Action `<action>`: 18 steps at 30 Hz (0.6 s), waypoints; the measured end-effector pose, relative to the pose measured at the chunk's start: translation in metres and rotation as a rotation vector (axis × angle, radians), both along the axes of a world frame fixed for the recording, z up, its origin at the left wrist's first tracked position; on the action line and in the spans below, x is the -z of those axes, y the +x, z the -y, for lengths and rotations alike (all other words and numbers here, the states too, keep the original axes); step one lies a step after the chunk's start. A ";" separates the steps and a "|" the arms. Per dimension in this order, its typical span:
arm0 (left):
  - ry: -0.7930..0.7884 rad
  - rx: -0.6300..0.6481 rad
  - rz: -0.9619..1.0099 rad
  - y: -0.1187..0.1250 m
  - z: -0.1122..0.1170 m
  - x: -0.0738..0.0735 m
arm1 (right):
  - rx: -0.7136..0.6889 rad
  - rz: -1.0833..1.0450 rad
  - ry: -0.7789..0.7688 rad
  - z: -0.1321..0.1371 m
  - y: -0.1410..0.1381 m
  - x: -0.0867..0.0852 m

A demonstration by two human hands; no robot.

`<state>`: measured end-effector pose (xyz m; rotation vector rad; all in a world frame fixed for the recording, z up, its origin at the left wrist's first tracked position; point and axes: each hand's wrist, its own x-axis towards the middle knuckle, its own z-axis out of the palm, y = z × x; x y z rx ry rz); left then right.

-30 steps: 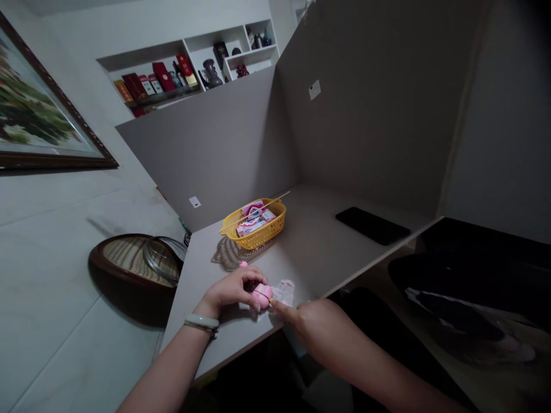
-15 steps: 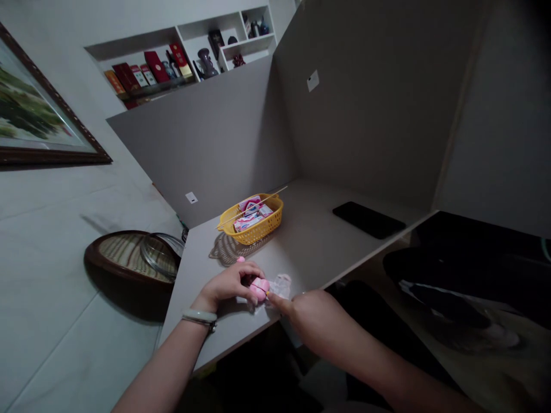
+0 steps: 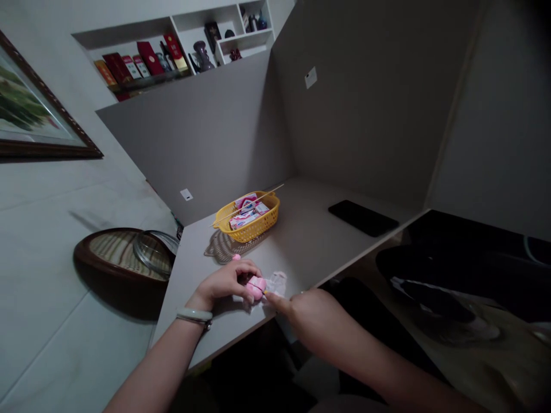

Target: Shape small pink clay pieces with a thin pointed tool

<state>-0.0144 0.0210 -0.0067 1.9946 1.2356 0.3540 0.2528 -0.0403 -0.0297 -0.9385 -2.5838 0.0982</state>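
Note:
A soft-looking pink lump (image 3: 257, 287), perhaps modelling clay, lies at the table's near edge with a dark line across its top. My left hand (image 3: 236, 282) is closed round its left side, thumb in front and fingers behind. From the right, my right hand (image 3: 297, 307) is closed, its index finger stretched toward the lump. At that fingertip shows the small yellow end of a thin tool (image 3: 264, 292); the rest is hidden or too small to make out. Crumpled clear plastic wrap (image 3: 278, 282) lies under and beside the lump. A small pink ball (image 3: 236, 257) sits behind my left hand.
A yellow basket (image 3: 247, 234) holds pink and white packets (image 3: 245, 218), with a thin stick (image 3: 271, 190) across its rim. A black flat slab (image 3: 364, 218) rests on the table's right. Grey panels (image 3: 215, 137) stand behind; a brown stool-like object (image 3: 116, 281) is at left.
The whole view has shifted slightly, so everything sits a little further left. Both hands keep nearly the same hold at the pink lump.

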 end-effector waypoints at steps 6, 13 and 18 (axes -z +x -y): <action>-0.011 0.016 0.001 -0.004 -0.002 0.002 | -0.009 -0.028 -0.032 0.000 0.010 -0.001; 0.012 0.004 -0.030 0.003 0.002 -0.002 | -0.021 0.035 0.024 0.002 0.027 -0.002; 0.009 0.002 0.000 0.000 0.001 -0.002 | -0.008 0.018 -0.013 -0.005 -0.008 0.004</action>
